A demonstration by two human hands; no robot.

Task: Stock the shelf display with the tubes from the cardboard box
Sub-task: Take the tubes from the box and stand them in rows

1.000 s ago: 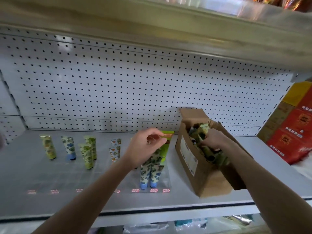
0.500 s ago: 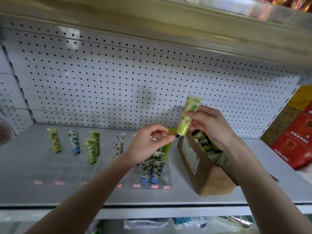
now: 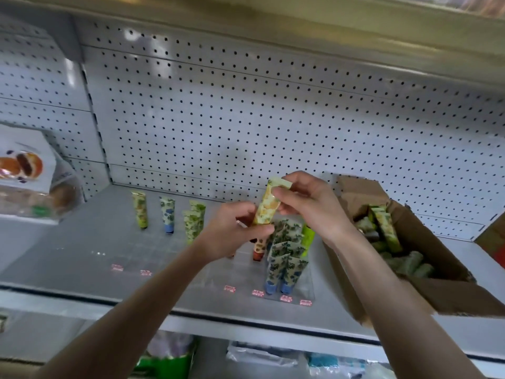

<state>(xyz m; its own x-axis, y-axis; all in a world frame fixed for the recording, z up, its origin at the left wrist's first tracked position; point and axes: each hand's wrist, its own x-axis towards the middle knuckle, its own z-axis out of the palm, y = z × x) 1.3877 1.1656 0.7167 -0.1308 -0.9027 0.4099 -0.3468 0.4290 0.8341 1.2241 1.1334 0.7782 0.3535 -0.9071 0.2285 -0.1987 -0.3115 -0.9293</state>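
A yellow-green patterned tube [image 3: 268, 202] is held upright above the shelf [image 3: 82, 250] by both hands. My right hand [image 3: 308, 206] pinches its flat top end; my left hand [image 3: 232, 231] grips its lower cap end. The open cardboard box [image 3: 426, 277] stands at the right with several tubes [image 3: 385, 228] inside. Several tubes stand cap-down on the clear display tray [image 3: 303, 285]: a cluster with blue caps [image 3: 281, 269] under my hands, a bright green one [image 3: 308, 236], and others farther left [image 3: 167, 214].
A white pegboard [image 3: 246, 119] backs the shelf. A packaged bread item [image 3: 24, 170] sits on the neighbouring shelf at far left. Price labels [image 3: 257, 292] line the tray's front. Bagged goods lie on the shelf below [image 3: 169, 356].
My right hand lifted a tube out of the box and carried it left. My left hand has come up and taken hold of its lower end. The view has shifted leftward.
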